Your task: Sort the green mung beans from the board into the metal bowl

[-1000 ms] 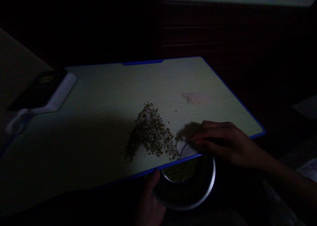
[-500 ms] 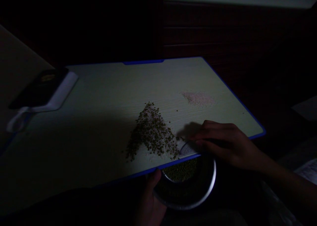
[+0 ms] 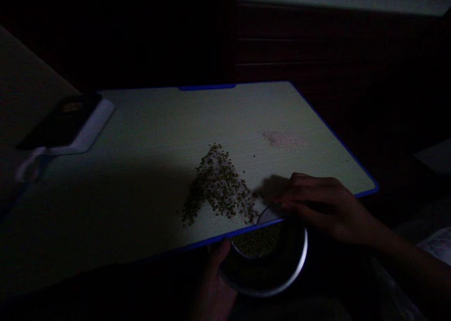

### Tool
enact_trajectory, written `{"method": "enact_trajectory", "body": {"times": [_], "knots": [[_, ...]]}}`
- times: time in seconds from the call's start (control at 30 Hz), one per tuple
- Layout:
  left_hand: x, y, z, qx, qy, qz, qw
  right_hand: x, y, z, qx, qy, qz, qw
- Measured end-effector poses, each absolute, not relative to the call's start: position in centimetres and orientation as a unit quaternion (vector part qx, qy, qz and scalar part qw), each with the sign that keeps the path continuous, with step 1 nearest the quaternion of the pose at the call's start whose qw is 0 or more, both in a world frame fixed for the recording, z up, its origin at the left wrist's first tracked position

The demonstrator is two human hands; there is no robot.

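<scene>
Small green beans or seeds mixed with pale grains form a pile near the front edge of a light board with a blue rim. My right hand pinches a thin, pale, rounded scraper-like piece at that edge, just right of the pile. Below the edge, a round metal bowl holds more of the green beans. My left hand grips the bowl's left side, thumb up by the board's rim; its other fingers are mostly hidden.
A smaller heap of pinkish-white grains lies farther back on the board. At its left stands a white device with a dark top and a pale loop. The surroundings are very dark.
The pale piece in my right hand has shifted slightly to the right and over the board's edge, away from the pile. My left hand and the bowl stay nearly still.
</scene>
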State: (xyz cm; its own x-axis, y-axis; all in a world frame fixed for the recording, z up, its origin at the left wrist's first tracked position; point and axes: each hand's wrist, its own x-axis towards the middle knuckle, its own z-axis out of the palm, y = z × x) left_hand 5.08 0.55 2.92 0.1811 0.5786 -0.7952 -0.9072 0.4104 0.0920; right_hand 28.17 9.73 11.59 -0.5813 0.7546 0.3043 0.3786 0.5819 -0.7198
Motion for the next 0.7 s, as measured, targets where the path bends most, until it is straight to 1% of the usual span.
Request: {"method": "enact_trajectory", "body": {"times": [0.23, 0.5, 0.7], "knots": [[4.8, 0.3, 2.0, -0.125, 0.384, 0.498, 0.767, 29.2, 9.4, 11.3, -0.408, -0.814, 0.281, 0.302], [4.7, 0.2, 1.7, -0.1, 0.356, 0.497, 0.785, 28.7, 9.4, 11.4, -0.387, -0.82, 0.284, 0.313], [4.9, 0.1, 1.7, -0.089, 0.373, 0.504, 0.774, 28.7, 9.4, 11.3, -0.399, -0.816, 0.279, 0.312]]}}
